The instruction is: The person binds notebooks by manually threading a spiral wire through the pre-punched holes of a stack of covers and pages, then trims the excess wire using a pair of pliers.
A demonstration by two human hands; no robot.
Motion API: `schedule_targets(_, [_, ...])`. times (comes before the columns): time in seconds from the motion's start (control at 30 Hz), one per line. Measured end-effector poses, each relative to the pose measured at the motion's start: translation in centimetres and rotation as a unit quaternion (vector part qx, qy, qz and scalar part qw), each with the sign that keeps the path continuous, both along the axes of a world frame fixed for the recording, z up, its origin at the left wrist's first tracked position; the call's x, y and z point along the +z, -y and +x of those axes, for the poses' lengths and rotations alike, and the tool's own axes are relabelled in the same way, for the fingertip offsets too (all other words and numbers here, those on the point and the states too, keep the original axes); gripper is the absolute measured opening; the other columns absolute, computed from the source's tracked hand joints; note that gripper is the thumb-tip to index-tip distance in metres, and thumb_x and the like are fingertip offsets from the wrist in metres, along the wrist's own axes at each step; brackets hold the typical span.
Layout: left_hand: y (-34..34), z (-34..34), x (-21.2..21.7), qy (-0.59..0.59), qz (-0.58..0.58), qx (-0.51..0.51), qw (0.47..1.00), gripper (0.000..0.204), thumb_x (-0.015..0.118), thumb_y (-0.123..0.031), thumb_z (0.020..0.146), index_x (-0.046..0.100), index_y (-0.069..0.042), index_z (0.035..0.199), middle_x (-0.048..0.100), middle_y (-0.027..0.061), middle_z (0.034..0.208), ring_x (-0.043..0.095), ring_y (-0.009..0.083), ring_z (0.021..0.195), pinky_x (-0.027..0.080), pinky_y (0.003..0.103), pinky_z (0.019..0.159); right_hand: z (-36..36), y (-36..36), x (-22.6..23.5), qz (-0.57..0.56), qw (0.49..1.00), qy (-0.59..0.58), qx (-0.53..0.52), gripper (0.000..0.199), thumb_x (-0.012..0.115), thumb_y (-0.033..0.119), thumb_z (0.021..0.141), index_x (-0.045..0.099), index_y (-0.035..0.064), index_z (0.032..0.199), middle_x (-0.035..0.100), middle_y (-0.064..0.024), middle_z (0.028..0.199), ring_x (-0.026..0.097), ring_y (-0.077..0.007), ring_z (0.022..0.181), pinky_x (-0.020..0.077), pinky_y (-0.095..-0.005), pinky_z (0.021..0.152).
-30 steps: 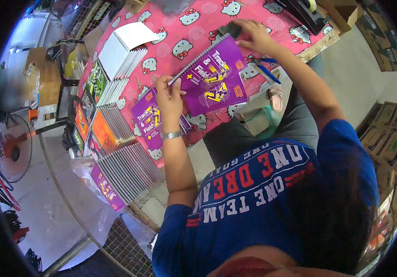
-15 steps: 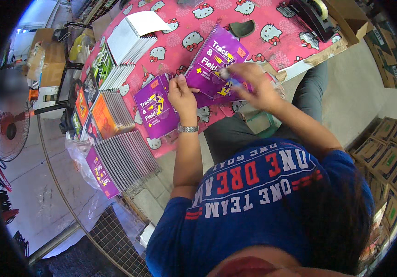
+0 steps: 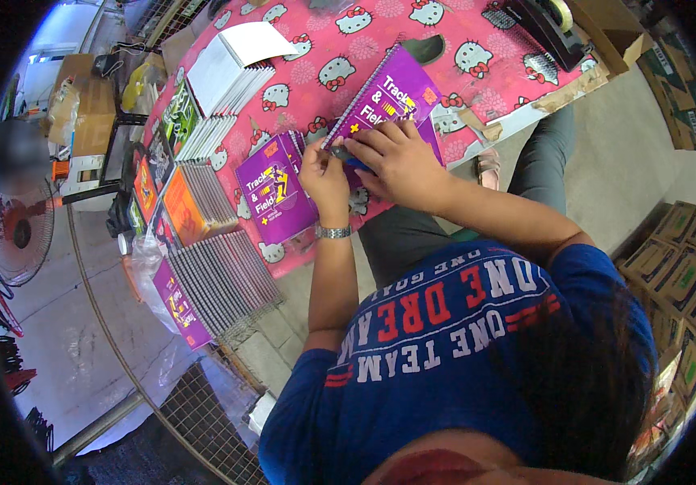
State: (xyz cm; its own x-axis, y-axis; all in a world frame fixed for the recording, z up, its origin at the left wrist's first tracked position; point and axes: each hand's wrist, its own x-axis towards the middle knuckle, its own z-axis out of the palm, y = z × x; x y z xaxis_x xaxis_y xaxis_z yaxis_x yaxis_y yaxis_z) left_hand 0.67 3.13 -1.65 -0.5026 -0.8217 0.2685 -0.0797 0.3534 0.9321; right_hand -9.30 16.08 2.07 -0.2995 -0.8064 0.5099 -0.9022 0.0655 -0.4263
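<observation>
A purple spiral notebook [image 3: 396,89] lies tilted on the pink table cover, its wire coil along the left edge. My left hand [image 3: 324,176] is closed at the lower end of that coil, thumb and fingertips pinching the notebook's corner. Over the lower cover reaches my right hand [image 3: 392,158], closed round a small blue-handled tool [image 3: 354,163]. The tool's dark head meets the coil end beside my left fingertips; most of it is hidden under the hand, so its exact kind is unclear. Left of my left hand rests a stack of matching purple notebooks [image 3: 277,190].
Stacks of coil-bound notebooks line the left edge, including orange ones [image 3: 190,206], a grey-coiled row [image 3: 230,279] and a white-paged pile [image 3: 222,69]. A black tape dispenser [image 3: 546,32] stands at far right. Cartons [image 3: 675,259] sit on the floor; a fan [image 3: 16,230] is at left.
My right hand has moved left and down across the notebook, bringing the tool to the coil's lower end. My left hand stays near the same corner.
</observation>
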Motion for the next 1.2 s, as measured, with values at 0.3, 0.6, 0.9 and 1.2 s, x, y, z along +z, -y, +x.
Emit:
schedule_targets(0.3, [-0.6, 0.1, 0.3, 0.012, 0.048, 0.030, 0.998, 0.005, 0.063, 0.002, 0.086, 0.064, 0.001, 0.091, 0.062, 0.0004, 0.078, 0.055, 0.0057, 0.069, 0.044, 0.020, 0.061, 0.0, -0.5, 0.5, 0.020, 0.997, 0.075, 0.012, 0.049, 0.069, 0.025, 0.077, 0.060, 0.0065, 0.121, 0.060, -0.0082, 0.106, 0.056, -0.0258, 0.095, 0.0444, -0.0397, 0.083])
schedule_targets(0.6, [2.3, 2.3, 9.9, 0.045, -0.367, 0.038, 0.928, 0.010, 0.063, 0.001, 0.081, 0.065, -0.002, 0.091, 0.066, 0.0052, 0.088, 0.063, 0.0182, 0.089, 0.050, 0.031, 0.081, -6.7, -4.6, -0.7, 0.120, 0.933, 0.322, 0.106, 0.041, 0.071, 0.022, 0.078, 0.064, 0.0059, 0.115, 0.064, -0.0161, 0.110, 0.061, -0.0305, 0.104, 0.0490, -0.0390, 0.088])
schedule_targets(0.9, [14.7, 2.2, 3.1, 0.446, -0.229, 0.007, 0.865, 0.019, 0.059, -0.020, 0.082, 0.068, -0.005, 0.090, 0.067, 0.0113, 0.090, 0.062, 0.0335, 0.092, 0.044, 0.047, 0.084, -22.9, -7.1, -11.3, 0.068, 0.980, 0.043, -0.184, 0.033, 0.067, 0.025, 0.080, 0.067, 0.0057, 0.106, 0.063, -0.0171, 0.106, 0.058, -0.0375, 0.101, 0.0503, -0.0452, 0.086])
schedule_targets(1.2, [4.8, -10.7, -2.5, 0.261, -0.260, -0.240, 0.898, 0.026, 0.066, -0.015, 0.083, 0.066, -0.001, 0.105, 0.065, 0.0181, 0.104, 0.060, 0.0344, 0.100, 0.047, 0.042, 0.089, -31.9, -7.3, -12.6, 0.223, 0.896, -0.142, -0.356, 0.022, 0.048, 0.014, 0.088, 0.061, 0.0074, 0.103, 0.061, -0.0135, 0.109, 0.061, -0.0322, 0.101, 0.0523, -0.0432, 0.084])
